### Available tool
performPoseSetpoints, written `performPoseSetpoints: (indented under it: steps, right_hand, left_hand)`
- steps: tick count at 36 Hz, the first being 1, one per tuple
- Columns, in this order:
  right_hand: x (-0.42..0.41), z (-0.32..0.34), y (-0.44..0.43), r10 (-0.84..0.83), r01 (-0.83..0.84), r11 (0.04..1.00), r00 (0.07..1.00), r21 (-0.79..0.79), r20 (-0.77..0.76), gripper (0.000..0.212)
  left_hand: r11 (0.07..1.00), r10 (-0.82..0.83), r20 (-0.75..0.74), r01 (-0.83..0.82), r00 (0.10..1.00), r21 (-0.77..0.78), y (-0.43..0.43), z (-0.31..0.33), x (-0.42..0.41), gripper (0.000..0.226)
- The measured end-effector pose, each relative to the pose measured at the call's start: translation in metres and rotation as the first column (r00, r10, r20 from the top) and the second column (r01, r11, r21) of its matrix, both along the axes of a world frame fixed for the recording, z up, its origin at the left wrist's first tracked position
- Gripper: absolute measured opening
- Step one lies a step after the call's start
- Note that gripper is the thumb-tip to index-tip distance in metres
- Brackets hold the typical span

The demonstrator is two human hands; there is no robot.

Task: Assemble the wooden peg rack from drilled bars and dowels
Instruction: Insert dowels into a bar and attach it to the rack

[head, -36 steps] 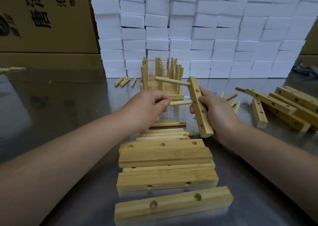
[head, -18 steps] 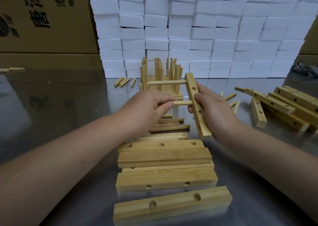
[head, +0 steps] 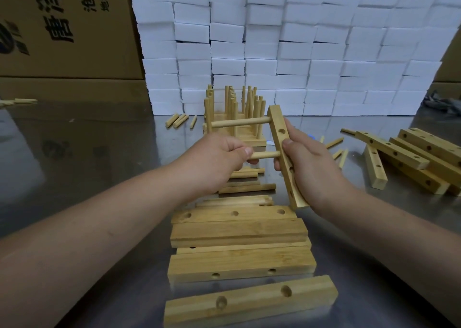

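Pale wood fills the head view: the right hand (head: 309, 163) grips a drilled bar (head: 281, 131), held nearly upright and slightly tilted above the steel counter (head: 99, 153), with the thumb across its face. One dowel (head: 239, 123) sits in the bar's top hole and sticks out to the left. The left hand (head: 219, 158) pinches a second dowel (head: 265, 155) whose end meets the bar at a lower hole; how deep it goes cannot be told. Below the hands lie loose dowels (head: 247, 188) and a row of flat bars (head: 239, 232). Behind stand finished racks (head: 234, 108) with pegs up. More bars (head: 411, 153) are heaped at right, and white foam blocks (head: 299, 53) are stacked along the back.
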State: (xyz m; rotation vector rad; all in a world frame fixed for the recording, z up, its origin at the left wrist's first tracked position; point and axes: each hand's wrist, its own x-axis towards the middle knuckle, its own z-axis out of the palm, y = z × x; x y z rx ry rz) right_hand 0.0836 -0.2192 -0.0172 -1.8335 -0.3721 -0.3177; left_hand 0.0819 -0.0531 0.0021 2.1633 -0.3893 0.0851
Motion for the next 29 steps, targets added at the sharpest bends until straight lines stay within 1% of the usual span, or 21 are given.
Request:
performPoseSetpoints:
  steps: [2, 5, 7, 9, 10, 12, 14, 15, 17, 22, 26, 29]
  right_hand:
    - [0.000, -0.001, 0.000, -0.007, 0.007, 1.000, 1.000, -0.001, -0.009, 0.044]
    - [0.002, 0.002, -0.001, 0.000, 0.002, 0.998, 1.000, 0.056, -0.029, 0.040]
    - [0.004, 0.003, -0.001, 0.014, -0.010, 0.995, 0.999, 0.103, -0.039, 0.041]
    - [0.007, 0.003, -0.001, 0.020, -0.010, 0.987, 0.998, 0.157, -0.063, 0.042]
    - [0.009, 0.003, -0.003, 0.009, 0.007, 0.982, 0.996, 0.188, -0.084, 0.040]
    - [0.014, 0.001, -0.009, -0.053, 0.089, 0.965, 0.988, 0.248, -0.146, 0.035]
    - [0.020, -0.002, -0.016, -0.115, 0.183, 0.928, 0.969, 0.324, -0.218, 0.032]
    - [0.022, -0.003, -0.019, -0.128, 0.213, 0.907, 0.961, 0.363, -0.245, 0.031]
    - [0.025, -0.005, -0.021, -0.133, 0.239, 0.883, 0.953, 0.404, -0.274, 0.032]
    - [0.028, -0.009, -0.018, -0.106, 0.238, 0.857, 0.950, 0.457, -0.295, 0.027]
    - [0.028, -0.010, -0.021, -0.117, 0.276, 0.831, 0.936, 0.482, -0.333, 0.024]
    - [0.027, -0.010, -0.020, -0.115, 0.265, 0.843, 0.939, 0.468, -0.325, 0.024]
  left_hand:
    - [1.000, -0.002, -0.031, 0.002, 1.000, -0.023, 0.000, 0.000, 0.000, 0.028]
    - [1.000, 0.016, -0.035, -0.016, 0.999, -0.013, 0.000, 0.003, 0.000, 0.029]
    - [0.999, 0.042, 0.019, -0.042, 0.999, 0.023, -0.001, 0.005, 0.001, 0.031]
    - [0.996, 0.057, 0.110, -0.065, 0.992, 0.066, -0.003, 0.006, 0.003, 0.025]
    - [0.991, 0.069, 0.164, -0.086, 0.984, 0.099, -0.003, 0.007, 0.004, 0.028]
    - [0.979, 0.112, 0.252, -0.150, 0.961, 0.136, 0.000, 0.009, 0.006, 0.035]
    - [0.972, 0.128, 0.275, -0.176, 0.953, 0.159, 0.002, 0.011, 0.005, 0.025]
    - [0.969, 0.117, 0.251, -0.166, 0.961, 0.185, 0.002, 0.010, 0.004, 0.021]
    - [0.965, 0.077, 0.173, -0.117, 0.982, 0.235, 0.000, 0.007, 0.001, 0.023]
    - [0.943, -0.010, 0.015, 0.004, 1.000, 0.334, -0.004, 0.007, -0.002, 0.018]
    - [0.847, -0.056, -0.032, 0.064, 0.998, 0.528, 0.000, 0.007, 0.002, 0.015]
    - [0.786, -0.046, -0.121, 0.110, 0.992, 0.608, 0.003, 0.003, 0.006, 0.019]
